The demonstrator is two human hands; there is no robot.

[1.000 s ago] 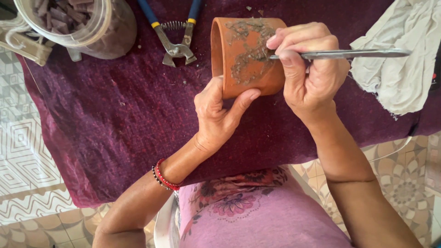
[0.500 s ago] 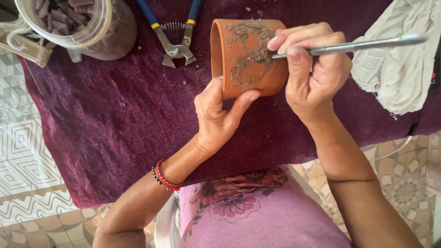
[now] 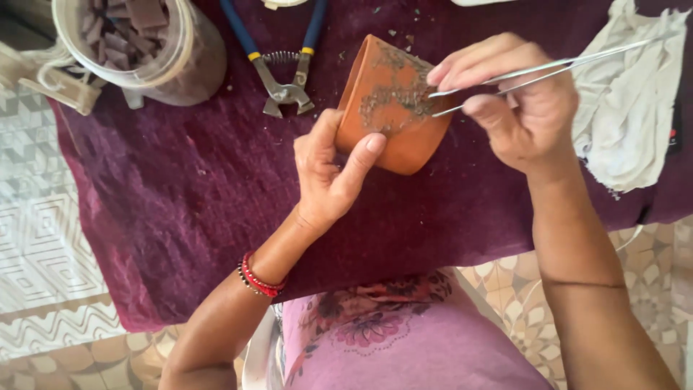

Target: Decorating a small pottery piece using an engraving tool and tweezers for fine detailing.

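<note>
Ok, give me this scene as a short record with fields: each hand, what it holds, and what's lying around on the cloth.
left hand: grips the clay pot, tilted on its side
right hand: pinches metal tweezers, tips at the pot's rough grey patch
surface: dark purple cloth
nearby: blue-handled nippers, clear jar of tile pieces, white rag
wrist: red and black bracelets on the left arm

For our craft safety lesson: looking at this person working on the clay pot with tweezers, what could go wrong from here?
1. The clay pot lies tilted, steadied only by the left hand; it might roll or slip.
2. The tweezers in the right hand point at the grey patch; a slip might scratch it.
3. The nippers lie close by.
</note>
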